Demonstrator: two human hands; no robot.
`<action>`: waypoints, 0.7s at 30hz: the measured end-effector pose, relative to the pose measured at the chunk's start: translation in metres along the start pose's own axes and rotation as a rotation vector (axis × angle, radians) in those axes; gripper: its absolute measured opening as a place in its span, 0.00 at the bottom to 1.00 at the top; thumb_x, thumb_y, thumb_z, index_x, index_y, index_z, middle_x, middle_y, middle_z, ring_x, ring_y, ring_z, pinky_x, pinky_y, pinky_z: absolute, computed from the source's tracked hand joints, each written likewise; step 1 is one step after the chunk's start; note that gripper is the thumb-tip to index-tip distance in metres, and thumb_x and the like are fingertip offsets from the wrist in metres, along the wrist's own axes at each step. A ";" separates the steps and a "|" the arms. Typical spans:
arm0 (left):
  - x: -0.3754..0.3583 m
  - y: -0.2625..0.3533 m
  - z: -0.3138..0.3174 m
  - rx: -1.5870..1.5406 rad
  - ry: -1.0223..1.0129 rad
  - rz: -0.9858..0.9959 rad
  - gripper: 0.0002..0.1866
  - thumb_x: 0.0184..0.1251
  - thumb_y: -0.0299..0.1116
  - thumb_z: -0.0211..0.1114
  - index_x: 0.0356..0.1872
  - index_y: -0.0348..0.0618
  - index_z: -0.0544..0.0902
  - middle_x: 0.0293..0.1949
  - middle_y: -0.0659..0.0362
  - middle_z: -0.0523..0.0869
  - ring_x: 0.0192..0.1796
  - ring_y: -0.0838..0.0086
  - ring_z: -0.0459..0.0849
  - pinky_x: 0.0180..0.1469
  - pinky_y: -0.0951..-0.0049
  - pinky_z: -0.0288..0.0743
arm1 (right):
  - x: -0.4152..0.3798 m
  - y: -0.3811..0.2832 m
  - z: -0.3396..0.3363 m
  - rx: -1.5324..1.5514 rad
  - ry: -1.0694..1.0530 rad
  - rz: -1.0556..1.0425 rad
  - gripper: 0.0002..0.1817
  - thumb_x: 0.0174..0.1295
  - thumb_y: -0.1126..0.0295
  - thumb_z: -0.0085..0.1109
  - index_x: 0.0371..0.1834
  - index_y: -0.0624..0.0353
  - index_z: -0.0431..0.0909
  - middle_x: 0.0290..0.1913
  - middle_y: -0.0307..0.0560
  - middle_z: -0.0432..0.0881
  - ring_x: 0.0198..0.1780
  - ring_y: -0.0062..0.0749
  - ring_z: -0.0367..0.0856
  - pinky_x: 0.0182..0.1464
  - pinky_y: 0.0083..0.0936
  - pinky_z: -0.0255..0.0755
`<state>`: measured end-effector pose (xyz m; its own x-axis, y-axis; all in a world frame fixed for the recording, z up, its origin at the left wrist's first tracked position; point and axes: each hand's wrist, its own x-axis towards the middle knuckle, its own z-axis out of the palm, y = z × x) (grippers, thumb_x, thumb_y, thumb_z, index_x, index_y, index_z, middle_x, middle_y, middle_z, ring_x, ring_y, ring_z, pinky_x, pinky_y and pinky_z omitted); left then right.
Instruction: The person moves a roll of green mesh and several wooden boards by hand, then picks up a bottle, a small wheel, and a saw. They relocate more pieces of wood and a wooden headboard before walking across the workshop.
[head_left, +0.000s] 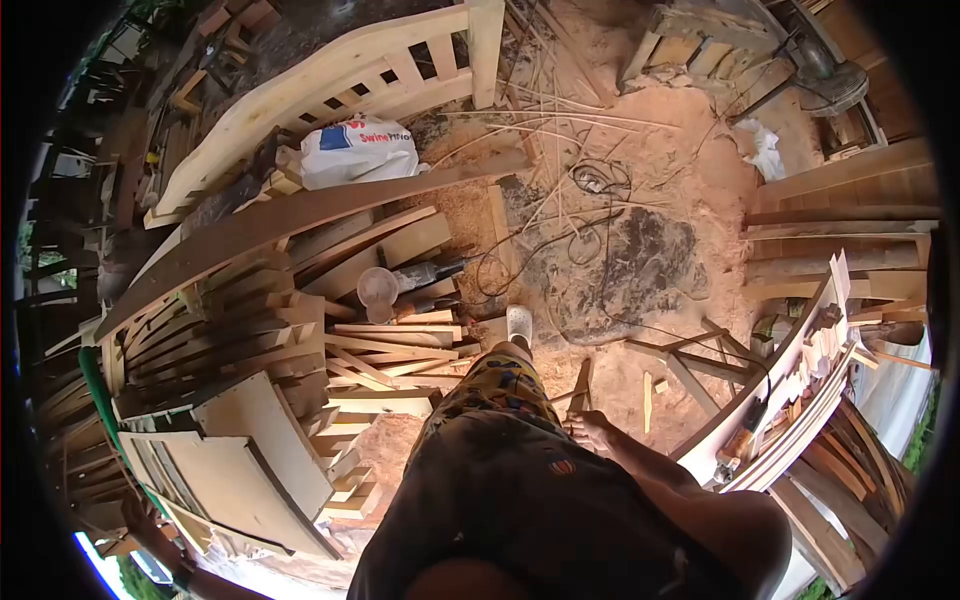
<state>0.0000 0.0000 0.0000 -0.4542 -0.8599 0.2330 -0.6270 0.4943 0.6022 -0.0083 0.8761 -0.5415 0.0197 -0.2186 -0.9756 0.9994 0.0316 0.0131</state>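
My left hand [143,524] is stretched out low at the far left, in shadow, its fingers reaching toward stacked timber. A dark band circles that wrist. Right beside it lean flat wooden panels [225,470], with a green strip [97,395] along their far side. My right hand [592,430] is by my right thigh, its fingers curled. A short brown piece of wood [580,385] shows just beyond those fingers; I cannot tell whether they hold it. A patterned trouser leg and one light shoe [519,322] show below me.
A grinder-like power tool [425,275] lies on stacked boards at left, near a clear cup [377,289]. Behind are a long curved plank [270,222], a white sack [360,153] and a slatted wooden frame [330,80]. Cable [490,275] crosses the sawdust-covered floor. A cluttered bench [735,425] stands right.
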 end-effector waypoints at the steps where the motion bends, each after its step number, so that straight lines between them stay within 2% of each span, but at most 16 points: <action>1: -0.004 0.061 0.005 0.072 -0.051 0.156 0.18 0.80 0.44 0.58 0.59 0.45 0.83 0.50 0.55 0.87 0.42 0.74 0.81 0.42 0.70 0.73 | 0.009 0.032 0.017 -0.057 0.034 0.043 0.28 0.80 0.53 0.37 0.76 0.52 0.69 0.73 0.53 0.73 0.73 0.51 0.72 0.72 0.51 0.68; 2: -0.004 0.121 0.015 0.142 -0.109 0.311 0.17 0.80 0.44 0.57 0.54 0.42 0.84 0.46 0.56 0.86 0.35 0.77 0.80 0.39 0.78 0.71 | 0.013 0.062 0.035 -0.100 0.066 0.067 0.28 0.79 0.54 0.37 0.73 0.55 0.72 0.71 0.55 0.76 0.70 0.50 0.75 0.69 0.51 0.72; 3: -0.052 0.156 0.138 0.103 -0.288 0.322 0.13 0.81 0.41 0.57 0.47 0.42 0.82 0.42 0.59 0.84 0.33 0.79 0.77 0.37 0.78 0.69 | 0.039 -0.019 -0.095 -0.409 0.103 -0.290 0.26 0.79 0.57 0.40 0.73 0.57 0.72 0.64 0.56 0.82 0.65 0.48 0.81 0.66 0.51 0.75; 4: -0.055 0.213 0.158 0.246 -0.497 0.375 0.12 0.81 0.39 0.57 0.40 0.41 0.79 0.37 0.62 0.81 0.31 0.80 0.74 0.36 0.79 0.68 | 0.057 0.009 -0.112 -0.499 0.082 -0.318 0.25 0.78 0.60 0.43 0.73 0.56 0.72 0.60 0.56 0.84 0.59 0.48 0.84 0.63 0.50 0.77; 5: -0.069 0.263 0.188 0.224 -0.620 0.419 0.12 0.81 0.38 0.57 0.37 0.41 0.77 0.34 0.63 0.79 0.30 0.80 0.73 0.35 0.78 0.67 | 0.044 0.019 -0.109 -0.591 0.052 -0.342 0.24 0.77 0.63 0.46 0.73 0.56 0.72 0.57 0.56 0.86 0.54 0.48 0.87 0.60 0.48 0.80; 6: -0.088 0.310 0.216 0.208 -0.738 0.458 0.12 0.81 0.36 0.57 0.34 0.42 0.74 0.31 0.64 0.77 0.30 0.81 0.71 0.35 0.76 0.67 | 0.027 0.020 -0.101 -0.471 0.048 -0.322 0.24 0.76 0.66 0.49 0.73 0.55 0.72 0.55 0.55 0.86 0.50 0.47 0.88 0.57 0.45 0.82; 7: -0.111 0.335 0.259 0.136 -0.838 0.592 0.09 0.78 0.34 0.61 0.37 0.41 0.77 0.28 0.64 0.76 0.30 0.81 0.71 0.35 0.76 0.67 | 0.011 0.006 -0.109 -0.363 0.070 -0.313 0.24 0.74 0.70 0.51 0.73 0.54 0.72 0.54 0.54 0.87 0.47 0.45 0.89 0.53 0.42 0.84; 8: -0.130 0.370 0.294 0.259 -0.932 0.772 0.07 0.75 0.32 0.64 0.39 0.39 0.79 0.27 0.60 0.80 0.31 0.77 0.77 0.37 0.73 0.72 | 0.010 0.001 -0.120 0.183 0.045 -0.208 0.24 0.73 0.74 0.53 0.72 0.54 0.72 0.54 0.52 0.88 0.44 0.42 0.90 0.48 0.37 0.85; 9: -0.138 0.387 0.329 0.407 -0.933 0.972 0.08 0.71 0.30 0.68 0.43 0.36 0.81 0.31 0.54 0.85 0.35 0.72 0.85 0.40 0.70 0.77 | -0.016 -0.012 -0.125 0.201 0.093 -0.302 0.24 0.73 0.75 0.52 0.72 0.54 0.72 0.54 0.52 0.88 0.44 0.40 0.90 0.46 0.37 0.84; 11: -0.169 0.430 0.392 0.601 -1.112 0.852 0.12 0.67 0.33 0.70 0.44 0.35 0.82 0.36 0.49 0.88 0.40 0.61 0.89 0.44 0.65 0.80 | -0.049 -0.055 -0.131 0.176 0.179 -0.288 0.22 0.77 0.70 0.43 0.73 0.56 0.70 0.55 0.52 0.87 0.47 0.38 0.89 0.49 0.34 0.84; 13: -0.188 0.448 0.456 0.766 -1.146 1.079 0.17 0.64 0.37 0.72 0.46 0.35 0.83 0.37 0.47 0.88 0.41 0.52 0.88 0.46 0.59 0.81 | -0.065 -0.058 -0.142 0.226 0.226 -0.366 0.23 0.75 0.71 0.48 0.72 0.55 0.71 0.55 0.51 0.87 0.47 0.39 0.89 0.50 0.35 0.83; 14: -0.199 0.449 0.486 0.712 -1.130 1.211 0.17 0.64 0.38 0.72 0.46 0.36 0.83 0.38 0.46 0.88 0.42 0.50 0.87 0.47 0.56 0.81 | -0.074 -0.066 -0.147 0.273 0.260 -0.450 0.23 0.74 0.72 0.52 0.72 0.55 0.72 0.55 0.50 0.87 0.48 0.39 0.89 0.50 0.37 0.83; 15: -0.209 0.450 0.515 0.654 -1.103 1.342 0.17 0.63 0.39 0.71 0.46 0.36 0.84 0.39 0.44 0.88 0.43 0.47 0.87 0.49 0.54 0.80 | -0.082 -0.066 -0.148 0.296 0.291 -0.461 0.22 0.74 0.70 0.52 0.71 0.55 0.73 0.56 0.49 0.87 0.49 0.39 0.88 0.51 0.36 0.82; 17: -0.240 0.462 0.570 0.597 -1.121 1.471 0.17 0.63 0.39 0.71 0.47 0.37 0.84 0.40 0.43 0.88 0.45 0.48 0.87 0.50 0.52 0.80 | -0.089 -0.064 -0.150 0.331 0.338 -0.420 0.21 0.74 0.70 0.53 0.69 0.56 0.74 0.55 0.49 0.87 0.49 0.39 0.89 0.49 0.35 0.82; 19: -0.278 0.475 0.610 0.569 -1.229 1.450 0.18 0.63 0.40 0.71 0.47 0.37 0.84 0.40 0.43 0.88 0.46 0.48 0.87 0.50 0.52 0.80 | -0.073 -0.040 -0.156 0.446 0.323 -0.399 0.21 0.73 0.69 0.53 0.67 0.58 0.75 0.53 0.50 0.88 0.48 0.39 0.89 0.46 0.33 0.83; 21: -0.311 0.476 0.648 0.561 -1.353 1.404 0.19 0.64 0.42 0.70 0.47 0.38 0.84 0.40 0.43 0.89 0.47 0.48 0.88 0.50 0.51 0.80 | -0.073 -0.031 -0.159 -0.268 0.394 -0.572 0.22 0.71 0.70 0.57 0.67 0.60 0.75 0.52 0.51 0.87 0.46 0.39 0.89 0.43 0.31 0.83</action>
<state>-0.5674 0.5850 -0.2801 -0.6249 0.5721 -0.5312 0.5418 0.8077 0.2325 -0.0456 1.0459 -0.5051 -0.5636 0.0918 -0.8209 0.8084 0.2656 -0.5253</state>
